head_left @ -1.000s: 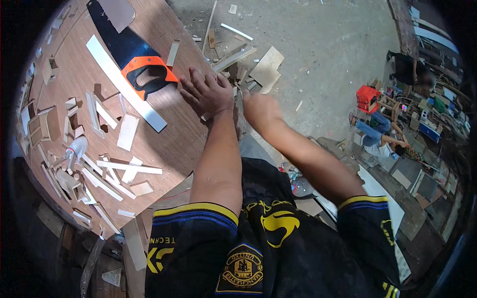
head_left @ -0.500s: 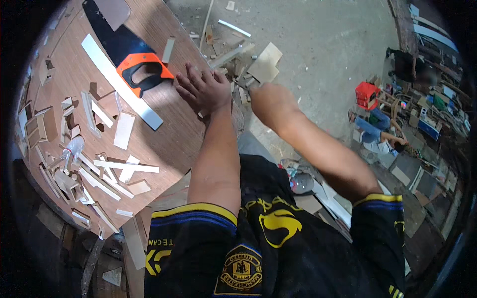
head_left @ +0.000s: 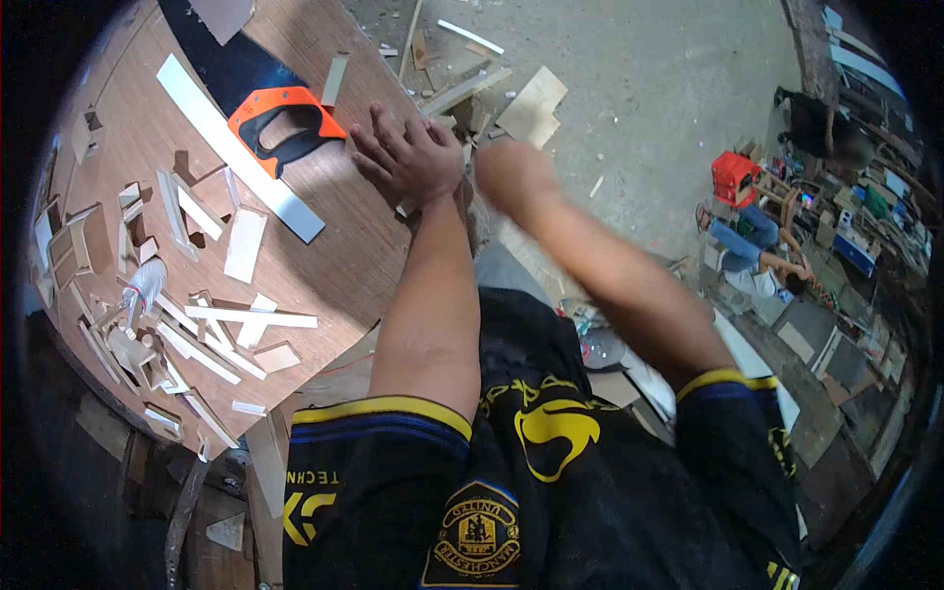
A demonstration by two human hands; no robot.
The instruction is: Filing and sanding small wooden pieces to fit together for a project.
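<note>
My left hand lies palm down with fingers spread at the right edge of the wooden table, pressing on something mostly hidden beneath it. Close to its right, just past that edge, my right hand is curled into a fist and smeared by motion. Whatever the fist holds is hidden. A handsaw with an orange and black handle rests on the table, its handle near my left fingertips. A long white strip lies alongside the saw, partly under its handle.
Several wood offcuts and a clear bottle litter the table's left side. Scrap boards lie on the concrete floor beyond the edge. At far right, a person sits near a red crate amid clutter; another person is farther back.
My right hand has moved left, closer to my left hand, still curled. The left hand keeps its place at the table edge. The whole view has shifted slightly.
</note>
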